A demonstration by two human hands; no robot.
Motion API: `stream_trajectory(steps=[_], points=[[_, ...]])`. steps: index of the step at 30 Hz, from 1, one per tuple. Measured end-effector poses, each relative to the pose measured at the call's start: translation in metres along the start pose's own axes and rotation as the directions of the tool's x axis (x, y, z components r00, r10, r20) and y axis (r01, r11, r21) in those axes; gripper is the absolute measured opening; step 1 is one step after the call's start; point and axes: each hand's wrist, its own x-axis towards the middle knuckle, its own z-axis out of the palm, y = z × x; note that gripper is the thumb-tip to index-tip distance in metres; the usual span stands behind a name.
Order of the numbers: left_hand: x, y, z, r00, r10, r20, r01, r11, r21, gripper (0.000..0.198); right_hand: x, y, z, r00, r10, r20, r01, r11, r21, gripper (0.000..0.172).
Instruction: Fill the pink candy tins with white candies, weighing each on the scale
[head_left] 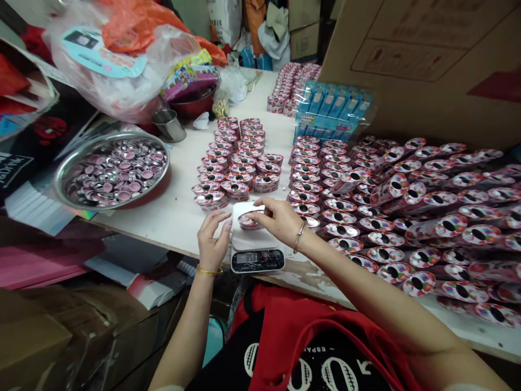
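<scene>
Tin (248, 220): small patterned tin with a round hole in its top, sitting on the white plate of the scale at the near edge of the table.
Right hand (280, 220): fingers and thumb closed on the tin's right side, gripping it; a thin bracelet on the wrist.
Left hand (211, 241): loosely curled and holding nothing, fingertips at the left edge of the scale plate, just beside the tin; a gold bangle on the wrist.
Scale (256, 244): small digital kitchen scale, its dark display strip facing the person; the digits are too small to read.
Table (179, 212): white top, paint chipped along the near edge by the scale.
Stacked tins (240, 163): short piles in rows just behind the scale, running toward the far edge.
Open tins (407, 217): a dense spread over the right side, holes up, some tilted.
Metal bowl (112, 171): at the left edge, full of round pink and silver lids.
Steel cup (169, 125): behind the bowl, upright.
Blue packs (331, 111): wrapped bundle toward the far right, against a cardboard box (427, 54).
Plastic bags (122, 60): heaped at the far left corner.
Red bag (301, 326): below the near edge, in front of the person.
</scene>
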Motion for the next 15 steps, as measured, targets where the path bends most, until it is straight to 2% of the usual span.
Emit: stream_trajectory(steps=[2,4,6,7,8,9,11,13,14,15], points=[[0.009,0.004,-0.001,1.000,0.022,0.019,-0.022,1.000,-0.001,0.021,-0.002,0.001,-0.002,0.999,0.016,-0.046,-0.015,1.000,0.021,0.031],[0.029,0.010,-0.001,0.996,0.075,0.054,-0.075,0.997,0.008,0.021,-0.014,0.004,-0.008,0.996,0.084,-0.043,-0.075,0.981,0.180,0.030],[0.057,0.020,0.007,0.974,0.170,0.149,-0.176,0.984,0.028,0.022,-0.034,0.010,-0.014,0.978,0.204,0.046,-0.205,0.889,0.410,0.033],[0.074,0.026,0.014,0.945,0.227,0.235,-0.243,0.969,0.042,0.022,-0.044,0.015,-0.017,0.959,0.262,0.108,-0.280,0.817,0.504,0.035],[0.091,0.033,0.025,0.896,0.282,0.344,-0.320,0.946,0.058,0.023,-0.054,0.019,-0.019,0.937,0.310,0.162,-0.345,0.745,0.570,0.038],[0.106,0.039,0.040,0.822,0.323,0.469,-0.400,0.914,0.071,0.022,-0.063,0.024,-0.022,0.915,0.350,0.200,-0.396,0.686,0.610,0.040],[0.133,0.049,0.074,0.619,0.323,0.715,-0.551,0.828,0.103,0.020,-0.079,0.032,-0.027,0.884,0.409,0.229,-0.452,0.617,0.644,0.042],[0.148,0.053,0.111,0.411,0.204,0.888,-0.643,0.756,0.124,0.018,-0.092,0.037,-0.032,0.862,0.452,0.228,-0.480,0.585,0.654,0.042],[0.152,0.052,0.128,0.353,0.140,0.925,-0.668,0.730,0.144,0.017,-0.098,0.040,-0.035,0.853,0.469,0.230,-0.492,0.574,0.654,0.041],[0.154,0.051,0.142,0.328,0.092,0.940,-0.679,0.715,0.167,0.016,-0.103,0.042,-0.037,0.843,0.484,0.234,-0.505,0.564,0.653,0.040]])
